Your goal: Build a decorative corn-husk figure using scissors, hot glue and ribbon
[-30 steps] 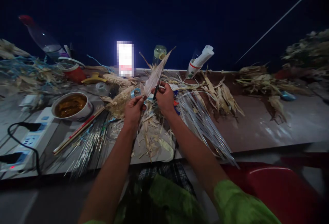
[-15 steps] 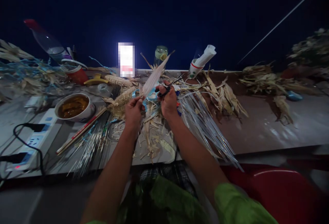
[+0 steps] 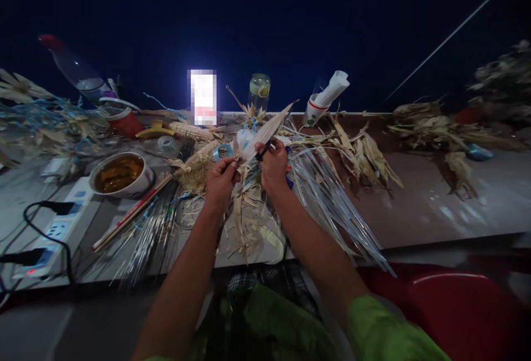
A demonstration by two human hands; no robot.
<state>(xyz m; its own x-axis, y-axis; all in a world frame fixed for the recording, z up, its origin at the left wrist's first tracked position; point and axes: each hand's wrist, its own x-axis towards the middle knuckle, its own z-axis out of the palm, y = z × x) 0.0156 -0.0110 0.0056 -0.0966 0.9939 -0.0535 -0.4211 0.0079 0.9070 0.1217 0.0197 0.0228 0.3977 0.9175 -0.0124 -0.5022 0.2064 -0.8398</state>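
Between my hands a pale dried corn husk point(image 3: 269, 127) points up and to the right. My left hand point(image 3: 222, 181) pinches its lower end between thumb and fingers. My right hand point(image 3: 274, 166) is closed around black-handled scissors point(image 3: 264, 152), close against the husk's right side; the blades are mostly hidden behind the husk and fingers. A roll of light blue tape point(image 3: 223, 152) lies just beyond my left hand. Under my hands are husk scraps point(image 3: 244, 223) in a loose pile. Clear thin rods point(image 3: 332, 200) fan out to the right of my right wrist.
At left stand a bowl of brown liquid point(image 3: 120, 176) and a white power strip point(image 3: 62, 228) with black cables. Thin wires point(image 3: 153, 239) and corn cobs point(image 3: 193, 130) lie nearer. A lidded glass jar point(image 3: 259, 90), a paper cup point(image 3: 314, 111) and a bright screen point(image 3: 204, 93) line the back edge.
The husk has tilted further right and lower. The scissors have turned and come in against the husk, and my left hand has shifted slightly right.
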